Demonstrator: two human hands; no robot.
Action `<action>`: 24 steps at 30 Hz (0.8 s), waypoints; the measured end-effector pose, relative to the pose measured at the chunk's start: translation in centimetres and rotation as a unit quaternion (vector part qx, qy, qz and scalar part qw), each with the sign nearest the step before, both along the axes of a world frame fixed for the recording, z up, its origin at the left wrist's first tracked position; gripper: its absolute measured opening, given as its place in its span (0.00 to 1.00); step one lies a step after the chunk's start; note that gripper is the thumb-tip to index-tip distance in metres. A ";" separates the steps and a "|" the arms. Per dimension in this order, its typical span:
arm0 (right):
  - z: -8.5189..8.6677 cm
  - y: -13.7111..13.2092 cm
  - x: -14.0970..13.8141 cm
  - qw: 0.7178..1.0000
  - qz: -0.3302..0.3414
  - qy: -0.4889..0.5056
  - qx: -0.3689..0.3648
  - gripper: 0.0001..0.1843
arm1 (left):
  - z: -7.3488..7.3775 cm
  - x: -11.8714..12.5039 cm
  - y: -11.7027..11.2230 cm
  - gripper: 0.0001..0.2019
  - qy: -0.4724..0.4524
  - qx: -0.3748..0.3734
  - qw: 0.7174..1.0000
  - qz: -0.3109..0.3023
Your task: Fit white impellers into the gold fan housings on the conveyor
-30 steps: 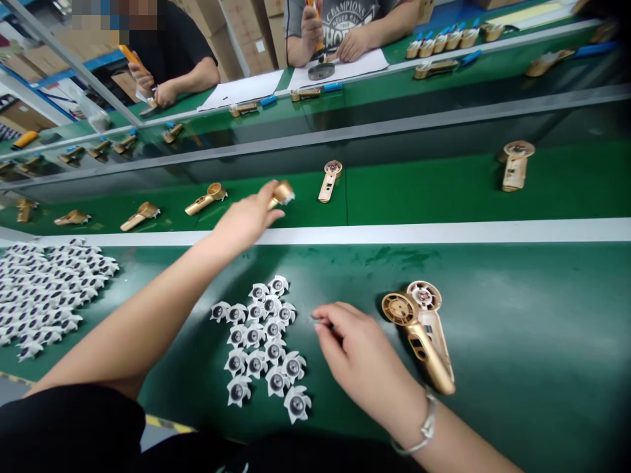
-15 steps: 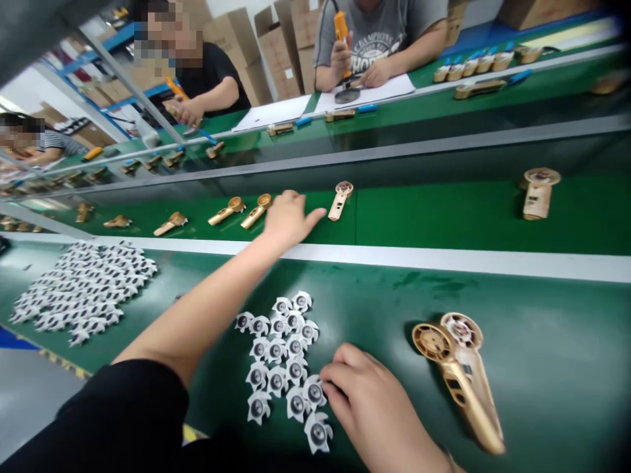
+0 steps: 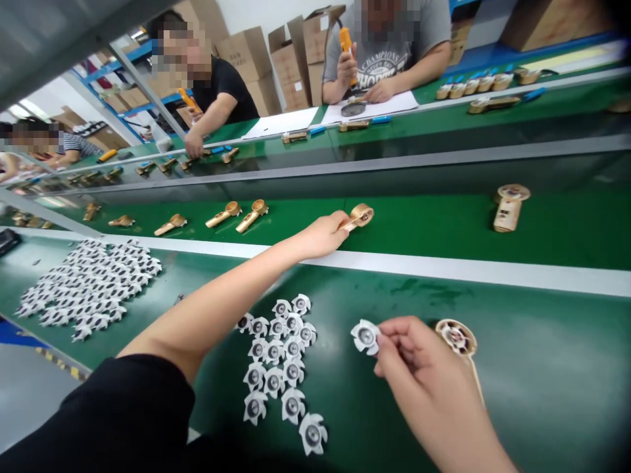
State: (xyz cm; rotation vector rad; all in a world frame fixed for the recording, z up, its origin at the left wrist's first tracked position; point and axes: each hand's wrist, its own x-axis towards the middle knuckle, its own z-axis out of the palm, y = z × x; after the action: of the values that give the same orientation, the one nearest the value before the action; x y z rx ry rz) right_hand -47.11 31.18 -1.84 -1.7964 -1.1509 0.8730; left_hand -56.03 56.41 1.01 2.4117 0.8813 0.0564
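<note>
My left hand [image 3: 324,235] reaches over the white rail and is closed on a gold handheld-fan housing [image 3: 363,215], with its round head pointing away to the right. Between the thumb and fingers of my right hand [image 3: 419,368] is a white fan blade [image 3: 365,337], held up over the green bench. Several more fan blades [image 3: 274,351] lie in a loose cluster to the left of that hand. Behind my right hand, another fan housing [image 3: 457,336] rests on the bench. Its handle is mostly hidden by the hand.
A large spread of fan blades [image 3: 93,282] covers the bench at left. More gold housings [image 3: 252,215] lie along the green belt [image 3: 434,226], one of them [image 3: 510,207] at right. Across the line, co-workers [image 3: 389,59] sit with orange tools.
My left hand has moved right and taken hold of a housing from the belt. My right hand has lifted a fan blade from the cluster and carried it up and right.
</note>
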 end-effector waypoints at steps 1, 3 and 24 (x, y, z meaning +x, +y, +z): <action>0.4 0.1 0.3 0.999 -0.039 0.017 0.012 0.09 | 0.4 -0.6 -1.6 0.16 -0.011 -0.030 0.999 -0.021; 0.9 0.2 0.7 0.994 -0.098 0.047 0.028 0.09 | 1.1 -2.0 -4.5 0.17 -0.026 -0.083 0.994 -0.060; 1.6 0.2 0.4 0.974 -0.167 0.149 0.013 0.04 | 1.9 -6.7 -10.3 0.26 0.035 -0.023 0.988 -0.148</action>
State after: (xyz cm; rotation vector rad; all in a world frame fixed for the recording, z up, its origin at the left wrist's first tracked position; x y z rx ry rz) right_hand -46.70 31.38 -0.27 -1.7025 -0.6424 0.8827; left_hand -62.68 46.14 2.96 2.4863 0.5395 -0.1593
